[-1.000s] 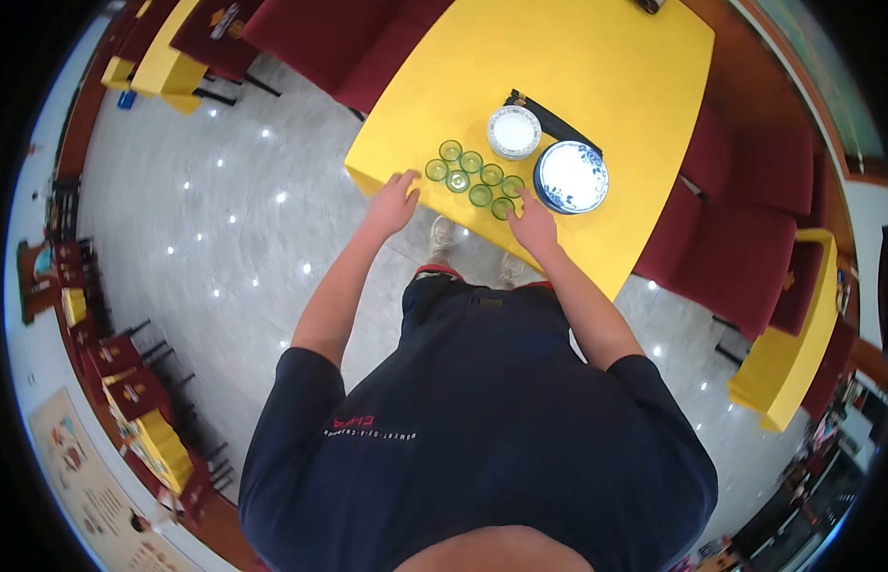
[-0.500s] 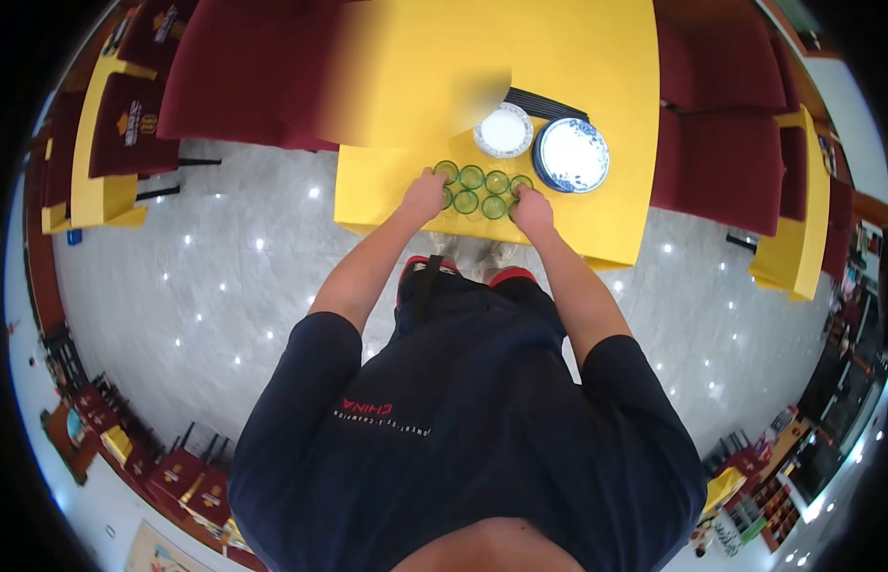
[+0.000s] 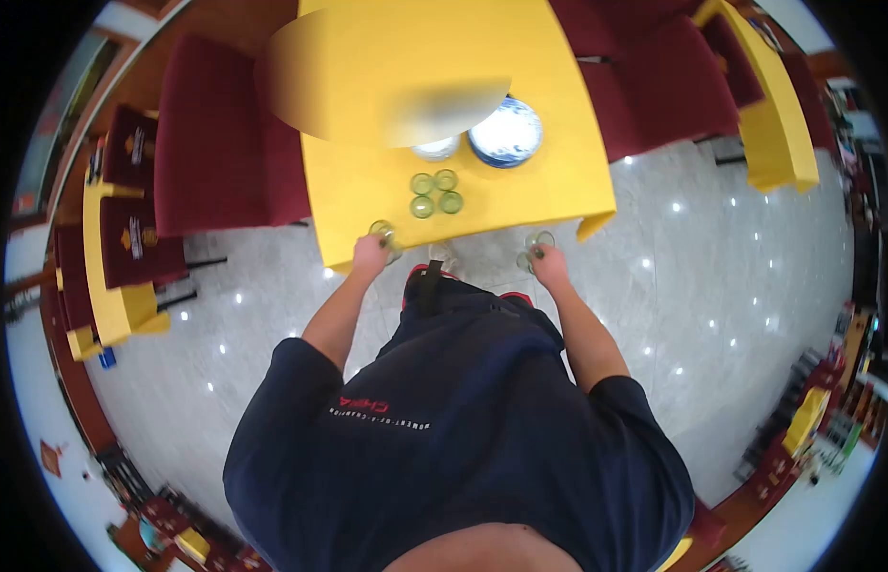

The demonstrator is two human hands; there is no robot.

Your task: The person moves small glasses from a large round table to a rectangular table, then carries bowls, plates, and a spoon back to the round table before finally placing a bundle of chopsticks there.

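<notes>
My left hand (image 3: 370,255) is closed on green-tinted drinking glasses (image 3: 381,229) at the table's near left edge; I make out two, the lower partly behind my fingers. My right hand (image 3: 551,264) grips another pair of glasses (image 3: 540,239), held out over the floor just beyond the table's front edge. Between my hands, several matching glasses (image 3: 422,206) stand in a small square group on the yellow tablecloth (image 3: 358,181). Behind them lie a stack of blue-patterned plates (image 3: 506,133) and a smaller white dish (image 3: 436,150), the dish partly covered by a blurred patch.
Dark red chairs (image 3: 225,143) flank the table on the left, with more red chairs (image 3: 668,86) on the right. Other yellow-covered tables (image 3: 783,105) stand farther out. Grey shiny floor (image 3: 654,257) surrounds me.
Both hands have pulled apart and back from the glass group, each taking glasses from its ends. The middle glasses remain standing on the table. My view has turned and shifted.
</notes>
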